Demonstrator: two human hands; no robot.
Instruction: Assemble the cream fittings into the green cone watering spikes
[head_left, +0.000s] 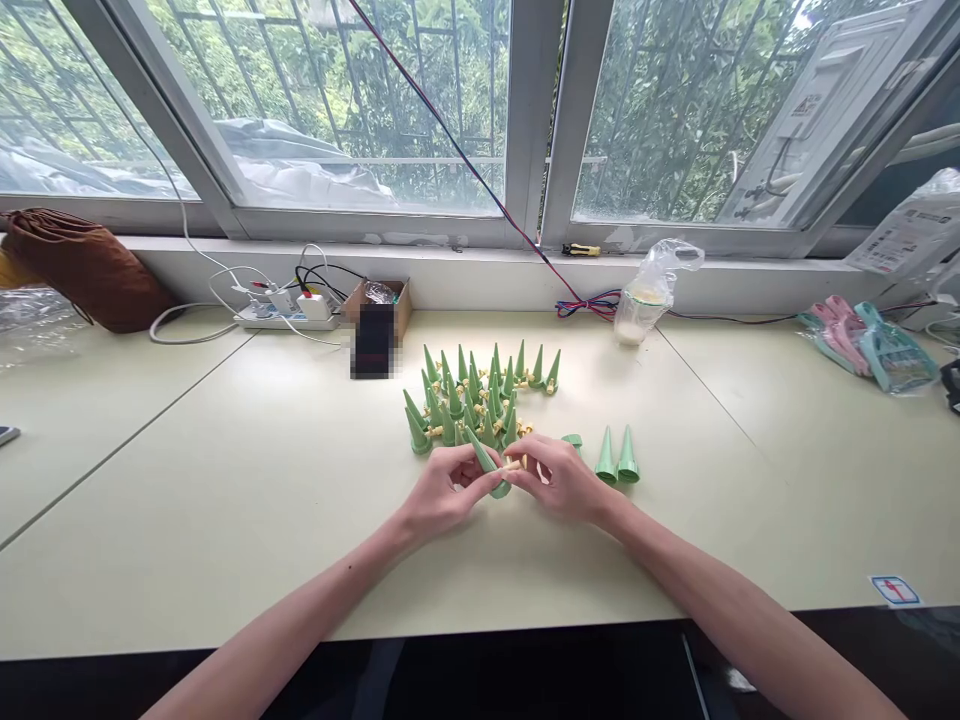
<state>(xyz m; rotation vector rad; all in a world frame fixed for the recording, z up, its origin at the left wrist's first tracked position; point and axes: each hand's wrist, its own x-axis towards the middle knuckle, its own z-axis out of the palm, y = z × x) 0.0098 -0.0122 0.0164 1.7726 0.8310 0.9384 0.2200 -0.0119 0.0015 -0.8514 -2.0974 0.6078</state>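
My left hand [448, 490] is closed round a green plastic watering spike [482, 452], its pointed tip tilted up and to the left. At the spike's wide end, my right hand [559, 477] pinches a small cream-yellow valve piece [514, 465], which touches the spike. Just beyond my hands stands a cluster of several similar green spikes [454, 400], points up, with yellow valve pieces at their bases. Two green spikes [616, 462] without visible yellow parts stand to the right of my right hand. Partly hidden behind that hand is another green piece [572, 440].
By the window sill are a power strip [289, 318], a small cardboard box [403, 305] and a pixelated dark object [375, 342]. A bagged cup [637, 312] stands at the back right. Farther right lie pink and teal packaged items [874, 340]. A brown pouch [90, 270] lies back left.
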